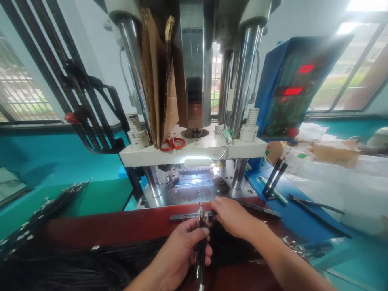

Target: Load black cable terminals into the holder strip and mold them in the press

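Observation:
My left hand is closed around a bundle of black cables in front of the press. The metal connectors at their ends point upward above my thumb. Just right of these tips is my right hand, its fingers curled together beside the connectors. Whatever lies between those fingers is hidden. Beneath and behind both hands, a dark metal bar lies on the reddish-brown work surface. More black cables spread over the front left of this surface.
Ahead stands the press, its lit metal bed below a white plate with red-handled scissors. At right are a blue control box and pliers. Another cable bundle lies left; loose connectors lie right.

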Tool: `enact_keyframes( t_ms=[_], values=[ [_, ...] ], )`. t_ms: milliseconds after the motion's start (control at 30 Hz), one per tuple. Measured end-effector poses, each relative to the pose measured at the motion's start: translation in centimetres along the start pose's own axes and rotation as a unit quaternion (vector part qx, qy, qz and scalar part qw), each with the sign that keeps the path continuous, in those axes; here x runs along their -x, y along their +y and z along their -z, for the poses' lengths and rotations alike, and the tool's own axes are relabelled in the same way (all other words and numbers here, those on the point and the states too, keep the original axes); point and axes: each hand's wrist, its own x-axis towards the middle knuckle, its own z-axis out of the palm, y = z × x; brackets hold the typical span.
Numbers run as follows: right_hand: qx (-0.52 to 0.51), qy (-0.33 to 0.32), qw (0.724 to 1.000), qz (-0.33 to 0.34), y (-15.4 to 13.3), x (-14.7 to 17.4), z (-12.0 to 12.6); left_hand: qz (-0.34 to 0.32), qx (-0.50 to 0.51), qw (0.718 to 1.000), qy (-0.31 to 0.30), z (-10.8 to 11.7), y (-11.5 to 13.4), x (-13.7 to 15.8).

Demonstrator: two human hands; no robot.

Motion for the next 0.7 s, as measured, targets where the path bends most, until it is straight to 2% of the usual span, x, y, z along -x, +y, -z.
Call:
enact_keyframes(
  t_ms=[100,167,233,333,400,500,567,633,700],
  values=[
    [0.032,-0.003,0.999,-0.014,-0.3,0.5,1.4,-0.020,-0.012,1.000,-0.001,0.0,0.1,0.2],
    [0.018,-0.018,1.000,-0.015,-0.5,0.7,2.4,-0.025,-0.015,1.000,-0.005,0.0,0.3,0.5],
    [-0.044,-0.033,0.998,-0.010,-0.7,0.9,3.1,-0.030,-0.012,0.999,0.001,0.0,0.5,0.9],
    [-0.191,-0.009,0.981,-0.023,-0.9,1.0,3.0,-0.043,-0.009,0.999,0.020,0.2,0.9,1.3],
    [-0.320,0.017,0.945,-0.065,-1.2,0.9,2.4,-0.047,-0.010,0.999,0.024,0.4,1.0,1.4],
    [-0.528,0.028,0.836,-0.149,-2.0,0.7,1.0,-0.040,-0.009,0.999,0.018,0.6,1.2,1.2],
    [-0.610,0.044,0.772,-0.174,-2.8,0.4,0.2,-0.031,-0.006,0.999,0.015,0.7,1.3,0.8],
    [-0.646,0.074,0.740,-0.174,-3.3,0.2,-0.3,-0.023,-0.006,1.000,0.018,0.8,1.5,0.3],
    [-0.662,0.101,0.721,-0.175,-3.6,0.0,-0.7,-0.015,-0.017,1.000,0.016,0.8,1.8,-0.3]
  ],
)
